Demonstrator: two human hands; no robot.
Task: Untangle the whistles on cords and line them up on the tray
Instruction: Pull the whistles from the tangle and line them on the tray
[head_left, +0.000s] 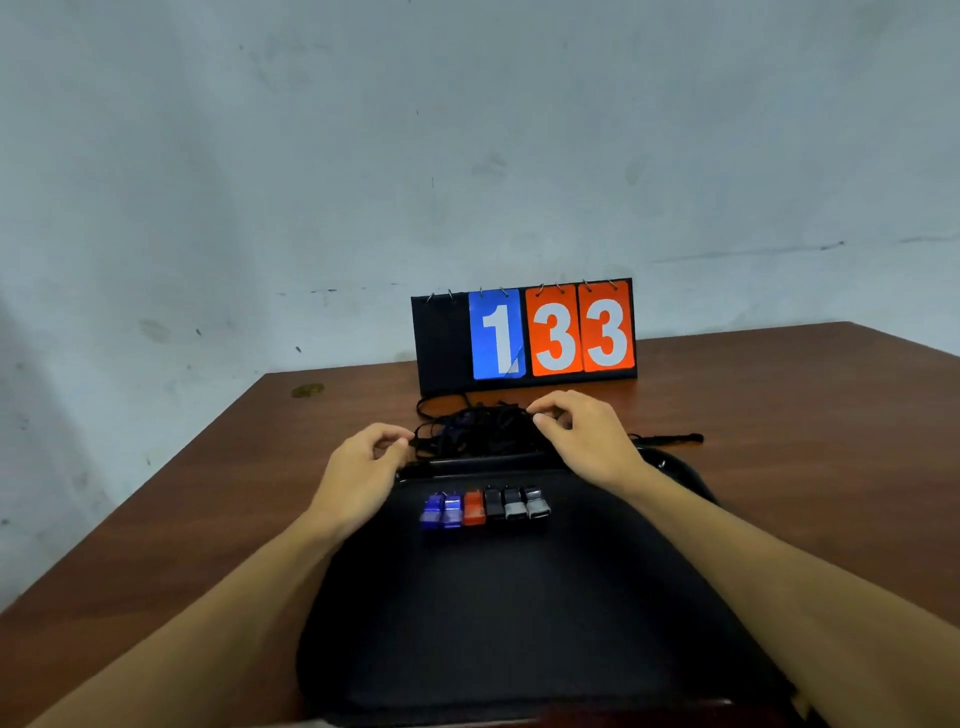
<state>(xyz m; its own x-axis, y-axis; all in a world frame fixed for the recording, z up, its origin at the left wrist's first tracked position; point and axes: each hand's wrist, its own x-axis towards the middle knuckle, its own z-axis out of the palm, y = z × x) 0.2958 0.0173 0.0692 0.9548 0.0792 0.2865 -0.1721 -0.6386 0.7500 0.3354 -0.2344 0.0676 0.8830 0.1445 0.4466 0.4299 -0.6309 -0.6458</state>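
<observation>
Several whistles stand side by side in a row on the black tray (467, 623): two blue whistles (441, 510), a red whistle (474, 508), a black whistle (494, 503) and two grey whistles (525, 503). Their black cords (480, 431) lie in a tangled heap on the table just beyond the tray's far edge. My left hand (363, 462) pinches a cord at the heap's left end. My right hand (582, 436) pinches cord at the heap's right top. A bit of blue shows inside the heap.
A flip scoreboard (524, 335) showing 1, 3, 3 stands behind the cords near the wall. The brown wooden table (208, 493) extends to both sides of the tray. One cord strand (670, 439) trails to the right.
</observation>
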